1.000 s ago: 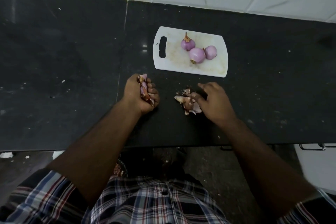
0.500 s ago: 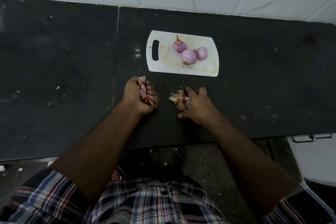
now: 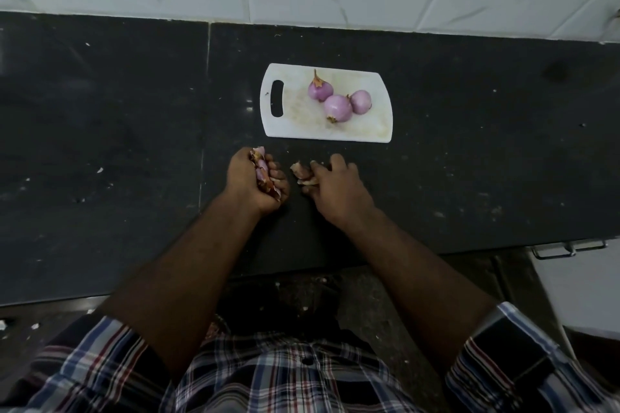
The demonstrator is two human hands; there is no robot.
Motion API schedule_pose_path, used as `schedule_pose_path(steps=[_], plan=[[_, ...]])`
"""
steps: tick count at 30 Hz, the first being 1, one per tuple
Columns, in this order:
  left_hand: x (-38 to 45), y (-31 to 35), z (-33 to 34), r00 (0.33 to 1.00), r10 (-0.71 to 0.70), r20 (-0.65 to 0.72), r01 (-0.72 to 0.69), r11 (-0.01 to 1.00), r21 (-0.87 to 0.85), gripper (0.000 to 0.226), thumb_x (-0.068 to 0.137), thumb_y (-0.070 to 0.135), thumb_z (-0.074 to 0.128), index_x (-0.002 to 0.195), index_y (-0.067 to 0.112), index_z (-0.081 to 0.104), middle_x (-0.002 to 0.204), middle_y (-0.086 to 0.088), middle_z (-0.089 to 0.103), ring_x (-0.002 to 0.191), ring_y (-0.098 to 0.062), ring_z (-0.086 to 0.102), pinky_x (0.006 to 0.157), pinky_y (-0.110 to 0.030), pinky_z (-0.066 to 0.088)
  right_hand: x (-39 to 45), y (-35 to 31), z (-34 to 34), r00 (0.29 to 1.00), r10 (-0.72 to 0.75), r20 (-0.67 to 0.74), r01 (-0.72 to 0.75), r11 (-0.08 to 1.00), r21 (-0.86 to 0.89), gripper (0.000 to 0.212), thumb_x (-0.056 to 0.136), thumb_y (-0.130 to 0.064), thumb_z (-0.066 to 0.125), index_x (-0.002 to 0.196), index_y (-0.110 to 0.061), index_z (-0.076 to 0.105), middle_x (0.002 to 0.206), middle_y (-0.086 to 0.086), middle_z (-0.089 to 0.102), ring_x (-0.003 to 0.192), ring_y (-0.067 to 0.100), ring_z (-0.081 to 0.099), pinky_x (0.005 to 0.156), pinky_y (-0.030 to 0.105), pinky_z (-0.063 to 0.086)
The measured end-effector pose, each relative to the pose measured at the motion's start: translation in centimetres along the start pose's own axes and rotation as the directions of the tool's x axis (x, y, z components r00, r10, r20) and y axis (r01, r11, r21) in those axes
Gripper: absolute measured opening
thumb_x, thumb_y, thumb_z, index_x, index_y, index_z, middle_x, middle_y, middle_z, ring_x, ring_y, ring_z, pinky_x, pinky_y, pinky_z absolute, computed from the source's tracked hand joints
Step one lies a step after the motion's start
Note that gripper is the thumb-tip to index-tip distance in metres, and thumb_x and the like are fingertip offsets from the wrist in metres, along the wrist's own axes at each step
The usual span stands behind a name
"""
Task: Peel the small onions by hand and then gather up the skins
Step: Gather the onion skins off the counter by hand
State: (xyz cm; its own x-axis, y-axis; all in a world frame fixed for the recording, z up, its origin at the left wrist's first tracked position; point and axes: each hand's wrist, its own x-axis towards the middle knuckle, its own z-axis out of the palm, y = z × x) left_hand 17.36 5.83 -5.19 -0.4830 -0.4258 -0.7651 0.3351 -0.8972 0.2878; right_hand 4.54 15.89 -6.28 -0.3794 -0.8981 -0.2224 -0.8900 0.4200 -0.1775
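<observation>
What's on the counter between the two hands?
Only bare black counter between left hand and right hand, head view; each grips onion skins.

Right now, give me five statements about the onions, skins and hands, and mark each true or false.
1. Three peeled onions lie on the white board. True.
2. The left hand lies flat and empty. False: it grips a bunch of skins.
3. The right hand gathers a small pile of skins on the counter. True.
4. The board's handle slot faces the person's right. False: the slot is at the board's left end.
5. One onion lies on the counter beside the board. False: all three onions are on the board.
</observation>
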Motion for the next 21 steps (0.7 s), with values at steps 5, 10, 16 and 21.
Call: schedule_pose_path(steps=[5,10,16,21], plan=[[-0.3,-0.3,-0.1,1.0,0.018,-0.022,-0.018,1.0,-0.009,0.02,0.089,0.027,0.047,0.073,0.019,0.055,0.067,0.003,0.053,0.06,-0.012,0.048,0.058,-0.023,0.039,-0.8,-0.1,-0.1,0.994,-0.092,-0.053,0.094,0.995,0.036,0.034,0.098,-0.017,0.051,0.131,-0.019,0.06,0.129,0.008,0.049,0.112,0.028,0.047,0.09,0.035,0.045],[-0.3,-0.1,-0.3,1.0,0.009,0.025,-0.008,0.998,-0.055,0.021,0.091,0.029,0.047,0.081,0.017,0.062,0.082,0.0,0.06,0.078,-0.014,0.056,0.068,-0.026,0.05,-0.8,-1.1,-1.5,0.986,-0.16,0.055,0.164,0.983,-0.079,0.028,0.092,-0.018,0.062,0.12,-0.01,0.066,0.119,0.011,0.057,0.105,0.027,0.057,0.086,0.034,0.046],[-0.3,0.0,-0.7,0.999,-0.013,0.045,0.016,0.997,-0.07,0.025,0.094,0.034,0.048,0.089,0.016,0.064,0.095,-0.003,0.061,0.097,-0.018,0.056,0.073,-0.03,0.056,1.6,1.8,-3.4,0.974,0.204,0.097,-0.223,0.932,0.286,0.017,0.087,-0.008,0.064,0.095,-0.016,0.077,0.096,0.006,0.074,0.089,0.023,0.07,0.086,0.037,0.058],[-0.7,-0.6,0.0,0.999,0.002,0.046,0.0,0.999,-0.048,0.046,0.101,0.044,0.039,0.118,0.012,0.068,0.116,-0.014,0.064,0.099,-0.027,0.058,0.079,-0.039,0.051,0.8,1.0,-7.1,0.959,0.164,0.23,-0.28,0.438,0.854,0.015,0.084,0.005,0.071,0.092,-0.008,0.074,0.095,0.011,0.075,0.086,0.022,0.072,0.085,0.038,0.06]])
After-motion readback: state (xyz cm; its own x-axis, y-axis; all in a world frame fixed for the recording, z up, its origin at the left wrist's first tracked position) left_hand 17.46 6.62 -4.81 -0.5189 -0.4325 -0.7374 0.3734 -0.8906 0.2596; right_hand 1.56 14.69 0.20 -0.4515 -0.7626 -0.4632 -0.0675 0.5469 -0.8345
